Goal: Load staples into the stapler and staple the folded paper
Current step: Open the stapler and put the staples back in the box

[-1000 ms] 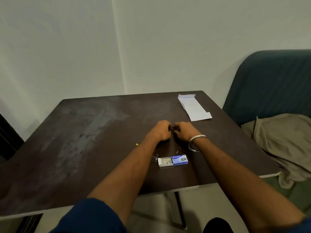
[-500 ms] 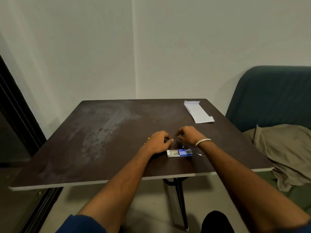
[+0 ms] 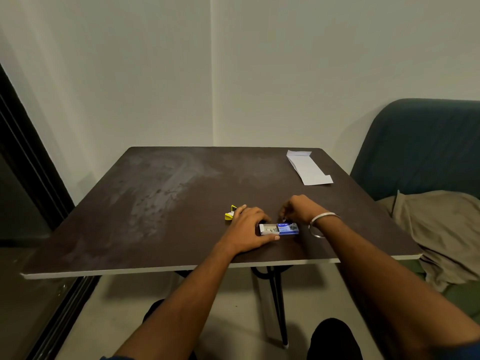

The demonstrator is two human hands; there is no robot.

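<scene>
Head view, dusty dark table [image 3: 166,193] (room corner), sofa [image 3: 420,146]

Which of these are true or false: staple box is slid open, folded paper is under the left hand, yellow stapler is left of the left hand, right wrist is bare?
1. The staple box is slid open. True.
2. The folded paper lies under the left hand. False: it lies at the table's far right corner, away from both hands.
3. The yellow stapler sits to the left of the left hand. True.
4. The wrist of the right hand is bare. False: it wears a metal bangle.
</scene>
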